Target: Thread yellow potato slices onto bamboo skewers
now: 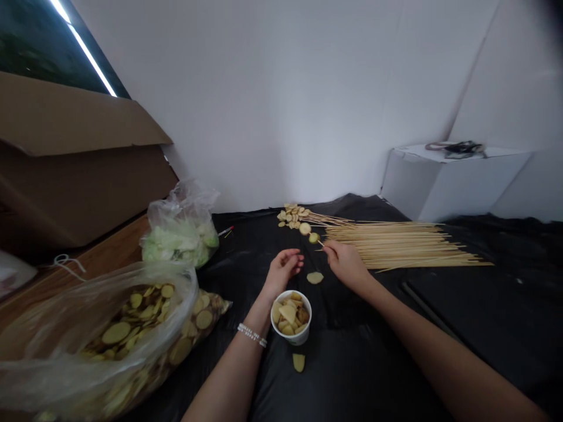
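Pinched in my right hand (345, 262) is a skewer carrying two potato slices (314, 238), its slice end pointing up and left. My left hand (285, 268) is empty, its fingers curved and apart, left of a loose slice (315, 278) on the black sheet. A white cup (303, 335) full of potato slices stands beside my left wrist. Another loose slice (299, 362) lies just below the cup. Behind my hands sits a group of skewers with slices on their ends (290, 215). Many bare skewers (396, 243) lie to the right, partly behind my right hand.
An open plastic bag of potato slices (116, 333) is at the left, with a bag of pale green vegetables (180, 240) behind it. A red pen (226, 231) lies near that bag. A cardboard box (79, 181) stands far left, a white box (453, 181) back right.
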Motion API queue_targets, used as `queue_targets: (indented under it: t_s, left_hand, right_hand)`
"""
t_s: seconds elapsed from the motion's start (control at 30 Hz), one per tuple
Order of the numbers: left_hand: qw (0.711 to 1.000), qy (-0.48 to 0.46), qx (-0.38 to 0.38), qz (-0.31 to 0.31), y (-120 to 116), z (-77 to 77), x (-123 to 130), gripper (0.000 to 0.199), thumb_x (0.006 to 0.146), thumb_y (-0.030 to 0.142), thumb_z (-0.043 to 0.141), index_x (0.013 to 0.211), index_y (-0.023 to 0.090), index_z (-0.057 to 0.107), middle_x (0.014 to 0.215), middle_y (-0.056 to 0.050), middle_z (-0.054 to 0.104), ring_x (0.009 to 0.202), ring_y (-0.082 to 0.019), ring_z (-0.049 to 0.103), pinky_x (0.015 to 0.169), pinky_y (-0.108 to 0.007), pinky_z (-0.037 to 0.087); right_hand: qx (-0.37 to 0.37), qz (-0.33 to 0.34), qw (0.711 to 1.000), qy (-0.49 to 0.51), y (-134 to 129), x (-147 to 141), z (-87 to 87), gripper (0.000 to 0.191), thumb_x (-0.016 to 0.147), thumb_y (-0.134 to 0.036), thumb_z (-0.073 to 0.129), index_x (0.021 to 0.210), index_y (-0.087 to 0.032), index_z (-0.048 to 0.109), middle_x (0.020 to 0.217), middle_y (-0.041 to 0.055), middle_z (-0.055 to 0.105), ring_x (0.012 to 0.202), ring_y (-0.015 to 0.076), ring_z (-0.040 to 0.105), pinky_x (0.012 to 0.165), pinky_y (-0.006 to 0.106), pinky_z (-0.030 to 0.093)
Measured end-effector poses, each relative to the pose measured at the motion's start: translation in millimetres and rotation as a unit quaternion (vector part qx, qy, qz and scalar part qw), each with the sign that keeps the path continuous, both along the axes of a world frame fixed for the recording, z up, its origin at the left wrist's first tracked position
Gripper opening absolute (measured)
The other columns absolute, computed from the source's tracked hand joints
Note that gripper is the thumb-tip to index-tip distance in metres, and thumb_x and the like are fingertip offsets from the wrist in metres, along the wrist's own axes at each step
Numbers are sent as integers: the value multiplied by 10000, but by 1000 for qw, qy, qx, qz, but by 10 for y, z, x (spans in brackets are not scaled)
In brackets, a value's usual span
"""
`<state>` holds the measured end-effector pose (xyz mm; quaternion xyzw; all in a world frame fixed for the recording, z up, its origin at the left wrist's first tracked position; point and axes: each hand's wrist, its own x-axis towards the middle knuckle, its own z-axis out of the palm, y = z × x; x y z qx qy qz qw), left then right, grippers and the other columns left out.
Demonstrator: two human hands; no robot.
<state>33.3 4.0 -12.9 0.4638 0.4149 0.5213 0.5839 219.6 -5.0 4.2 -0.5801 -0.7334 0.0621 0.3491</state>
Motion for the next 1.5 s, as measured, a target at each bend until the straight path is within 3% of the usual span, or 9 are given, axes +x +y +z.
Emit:
queue_targets:
  t_s: [0.13, 0.27, 0.57, 0.73, 0.87, 1.03, 1.2, 1.37, 1.5]
  left_hand:
    - [948, 258, 173, -75, 12, -107, -29, 240, 623, 337, 757, 822, 204, 731, 788, -65, 682, 632, -148, 562, 603, -253, 438]
    - [879, 384, 255, -120, 23, -134, -68, 307, 594, 309, 773, 894, 251, 742, 757, -34, 639, 615, -142, 520, 588, -248, 398]
    - [843, 445, 287, -99, 19, -181, -51, 202, 641, 391, 731, 731, 219, 673, 751, -15, 593, 634, -133, 515, 588, -247, 387]
    - [829, 489, 251, -101, 3, -125, -20, 404, 626, 440, 733, 957, 223, 652, 779, 2, 599, 683, -145, 526, 634, -261, 392]
    - [817, 512, 243, -106, -5, -101, -17, 389, 578, 385, 770, 899, 204, 648, 792, 6, 575, 732, -148, 523, 661, -263, 388]
    - [884, 413, 201, -82, -2, -123, -1, 261, 591, 331, 762, 752, 171, 633, 686, 23, 576, 636, -115, 495, 599, -238, 379]
    - [992, 110, 61, 7, 51, -49, -125, 271, 625, 345, 769, 764, 147, 647, 689, -15, 646, 641, -110, 579, 618, -219, 449]
    - [979, -167, -67, 96, 125, 82, -390, 183, 670, 175, 757, 801, 149, 631, 771, -43, 684, 712, -118, 653, 596, -172, 490]
    - [955, -248, -101, 129, 165, 125, -506, 63, 768, 84, 649, 799, 133, 623, 831, -73, 697, 716, -124, 668, 572, -166, 514]
  right_hand:
    - [-6, 6, 1000, -3, 16, 16, -22, 233, 886, -224, 424, 796, -188, 636, 709, 53, 654, 663, 159, 570, 637, 248, 336]
    - [-17, 20, 1000, 6, -18, -44, -37, 224, 886, -226, 426, 815, -191, 635, 733, 54, 659, 690, 159, 578, 641, 243, 341]
    - [-23, 28, 999, 11, -30, -75, -50, 229, 891, -228, 415, 820, -185, 629, 704, 42, 646, 671, 150, 576, 656, 240, 350]
    - [-30, 30, 999, 5, -25, -92, -67, 222, 888, -233, 424, 797, -190, 622, 689, 31, 638, 660, 143, 572, 648, 233, 343]
    - [-32, 28, 999, 2, -24, -103, -77, 226, 886, -236, 424, 774, -193, 615, 678, 29, 636, 642, 141, 568, 638, 233, 339]
    - [-25, 41, 998, 29, -41, -99, -51, 228, 875, -224, 424, 769, -190, 623, 655, 26, 629, 616, 141, 564, 635, 232, 352]
    - [-18, 49, 995, 82, -55, -82, 10, 227, 857, -236, 445, 729, -189, 626, 619, 12, 623, 582, 137, 551, 626, 232, 358]
    - [-49, 98, 989, 98, -93, -108, 78, 253, 846, -238, 473, 638, -189, 606, 573, -3, 610, 562, 126, 537, 590, 224, 345]
    - [-61, 142, 985, 81, -132, -147, 92, 239, 843, -214, 484, 658, -178, 631, 593, 1, 623, 585, 124, 548, 602, 221, 350]
